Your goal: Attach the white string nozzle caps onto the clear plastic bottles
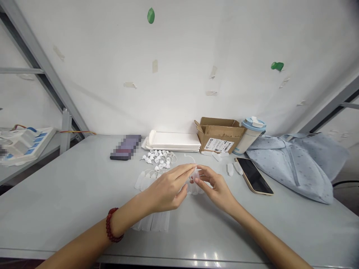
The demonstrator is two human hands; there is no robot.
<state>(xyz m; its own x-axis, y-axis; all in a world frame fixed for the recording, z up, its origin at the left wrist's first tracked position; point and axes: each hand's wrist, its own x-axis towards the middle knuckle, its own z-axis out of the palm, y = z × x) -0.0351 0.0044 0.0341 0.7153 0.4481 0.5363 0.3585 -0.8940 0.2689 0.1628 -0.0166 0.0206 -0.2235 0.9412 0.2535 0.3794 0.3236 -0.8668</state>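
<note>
My right hand [214,185] pinches a small translucent plastic tube [195,175] upright between thumb and fingers. My left hand [168,186] reaches over from the left, its fingers straight and their tips touching the tube's top. The left thumb stands apart from those fingers. A thin white cord [190,156] curves up behind the fingertips. Beneath and behind my hands lie more translucent tubes [146,182], some with cords, partly hidden by the left hand. Another row of clear tubes [151,222] lies nearer to me, below the left wrist. Several small white caps [157,157] are heaped beyond the left hand.
At the back stand a stack of white trays [174,139], an open cardboard box [221,134] and a blue-lidded cup [249,136]. On the right lie a phone [254,175], loose clear pieces [230,169] and a light-blue cloth bag [291,164]. A dark, pixelated object [126,147] lies back left.
</note>
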